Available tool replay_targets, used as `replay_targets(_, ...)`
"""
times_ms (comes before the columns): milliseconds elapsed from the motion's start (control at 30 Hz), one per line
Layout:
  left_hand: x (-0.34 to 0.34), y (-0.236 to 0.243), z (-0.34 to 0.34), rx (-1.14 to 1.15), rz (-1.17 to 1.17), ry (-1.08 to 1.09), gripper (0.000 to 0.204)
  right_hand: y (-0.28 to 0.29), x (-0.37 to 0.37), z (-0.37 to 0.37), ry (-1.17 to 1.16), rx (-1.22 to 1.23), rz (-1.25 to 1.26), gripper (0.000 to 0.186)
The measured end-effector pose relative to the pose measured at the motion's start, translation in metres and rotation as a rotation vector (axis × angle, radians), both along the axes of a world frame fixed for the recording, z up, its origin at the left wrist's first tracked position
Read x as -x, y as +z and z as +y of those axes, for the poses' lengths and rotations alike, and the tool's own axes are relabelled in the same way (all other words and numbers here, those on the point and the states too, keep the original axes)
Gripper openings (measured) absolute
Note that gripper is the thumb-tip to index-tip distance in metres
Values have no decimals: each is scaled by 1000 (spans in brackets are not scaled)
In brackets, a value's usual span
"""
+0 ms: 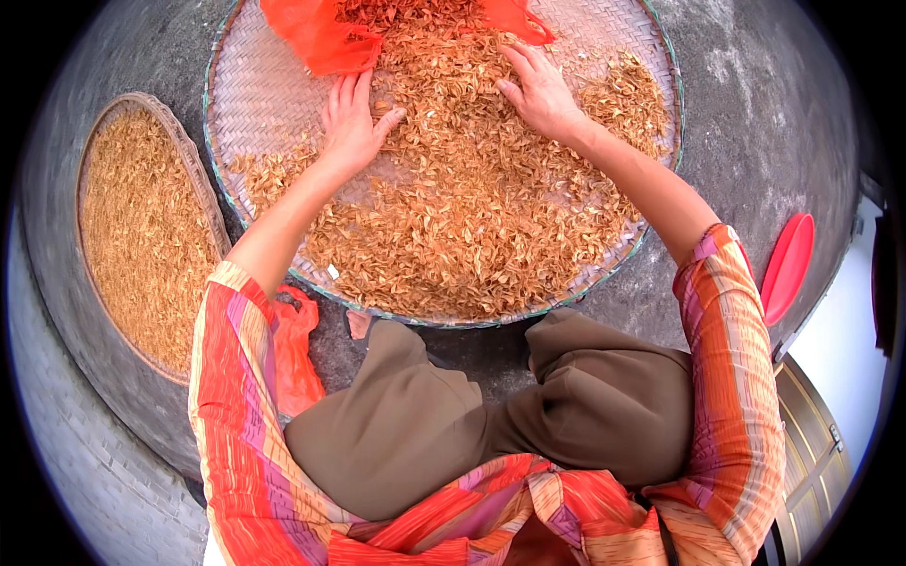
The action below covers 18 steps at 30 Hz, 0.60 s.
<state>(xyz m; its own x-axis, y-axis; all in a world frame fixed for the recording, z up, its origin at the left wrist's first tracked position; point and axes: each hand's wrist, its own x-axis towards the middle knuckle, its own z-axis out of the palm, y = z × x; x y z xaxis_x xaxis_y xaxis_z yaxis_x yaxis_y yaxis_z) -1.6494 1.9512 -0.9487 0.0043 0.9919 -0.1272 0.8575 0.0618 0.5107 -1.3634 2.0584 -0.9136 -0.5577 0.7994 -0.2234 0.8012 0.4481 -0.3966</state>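
Two bare hands lie flat on a heap of small dried, orange-brown flakes (472,208) spread over a big round woven tray (613,47) in the upper middle of the frame. The left hand (351,121) rests palm down with its fingers stretched out and slightly fanned, gripping nothing, its fingertips just under a crumpled orange plastic bag (316,36) at the tray's top edge. The right hand (540,87) is likewise open and flat, pressing on the flakes near the top centre and holding nothing.

Judging by how things lie, the spreading looks well along: the flakes cover most of the tray's middle and lower part in a fairly even layer, while bare weave shows at the upper left and upper right, and some material remains bunched near the bag's mouth. A second tray (142,226) at the left of the frame is already covered in a finer, even layer.

Both trays rest on a grey, rough concrete surface (755,123). A red plastic lid (788,264) lies at the right, and another orange bag (294,358) sits by the person's knee at lower left.
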Motion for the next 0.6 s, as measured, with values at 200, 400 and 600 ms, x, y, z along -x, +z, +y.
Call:
replay_targets(200,-76,4,-44,20,-185,-164,86,0,15,-71,130,132,141,54)
replay_targets(400,-82,68,-122,264,-323,-461,80,52,-40,-145,367,278,42,52)
replay_targets(600,-29,90,-119,205,-242,-375,76,64,-65,-124,130,144,21,56)
